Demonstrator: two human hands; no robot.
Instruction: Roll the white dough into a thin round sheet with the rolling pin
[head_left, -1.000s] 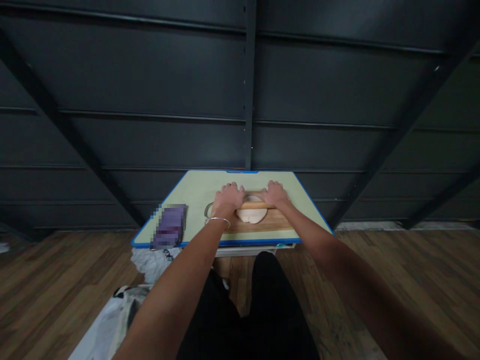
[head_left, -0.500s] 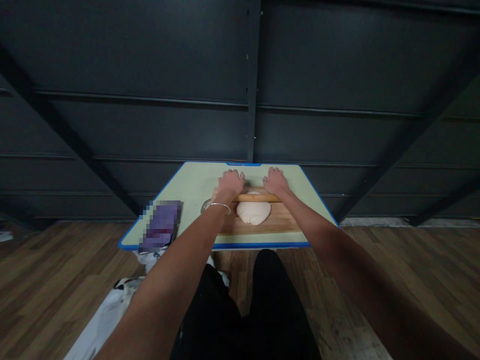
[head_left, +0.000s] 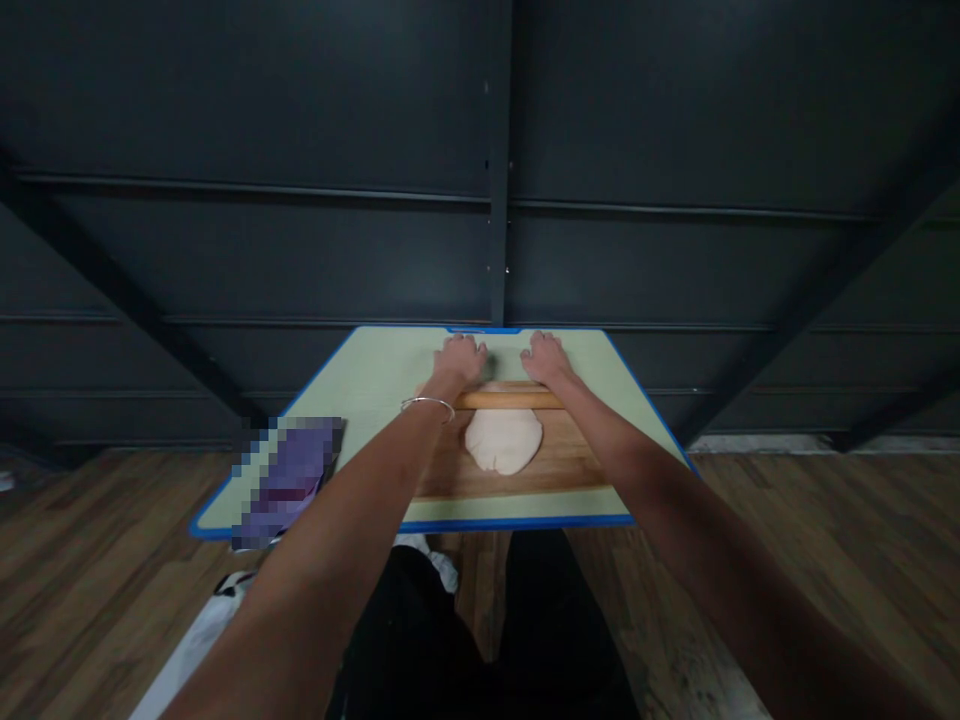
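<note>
A wooden rolling pin (head_left: pixel 506 400) lies crosswise over the far part of a flattened piece of pale dough (head_left: pixel 504 440). The dough is roughly round, with a small crack at its near edge. Under it is a wooden board (head_left: pixel 574 460). My left hand (head_left: pixel 460 360) is on the left end of the pin, its fingers curled over toward the far side. On the right end sits my right hand (head_left: pixel 546 358), curled the same way. The hands and wrists hide both ends of the pin. A silver bangle (head_left: pixel 431 402) circles my left wrist.
The board rests on a pale green table (head_left: pixel 375 370) with a blue rim. A purple item (head_left: pixel 296 475), partly pixelated, lies on its left side. Beyond the table stands a dark panelled wall (head_left: pixel 337 250). White material (head_left: pixel 199 630) is at the lower left, near the wooden floor (head_left: pixel 97 560).
The view has shifted, so the table looks larger. The pin sits nearer the dough's far edge, and more dough shows on its near side. Both hands stay on the pin.
</note>
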